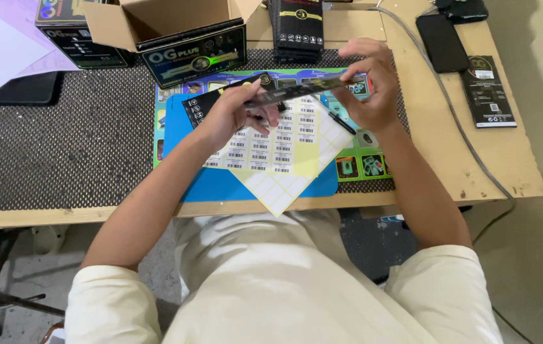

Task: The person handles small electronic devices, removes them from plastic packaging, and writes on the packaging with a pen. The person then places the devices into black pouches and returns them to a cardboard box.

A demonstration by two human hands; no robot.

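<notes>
I saw slim black packet (297,91) held level above sticker sheet, dark and glossy with yellow-green print. Left hand (233,113) pinched its left end, fingers closed on it; right hand (373,89) clasped its right end from above. Beneath lay barcode label sheet (284,150), some labels peeled, on blue mat (220,188) over dark mesh liner (61,146). Wooden table (500,159) carried open cardboard box (176,35), stack of black packets (297,28), 1 phone (442,42). Pale floor at right.

We sat in a small packing workshop: the wooden bench (500,159) carried a sheet of barcode labels (278,150), an open cardboard box (176,32), a stack of black product packets (297,28) and a blue work mat (220,185).
</notes>
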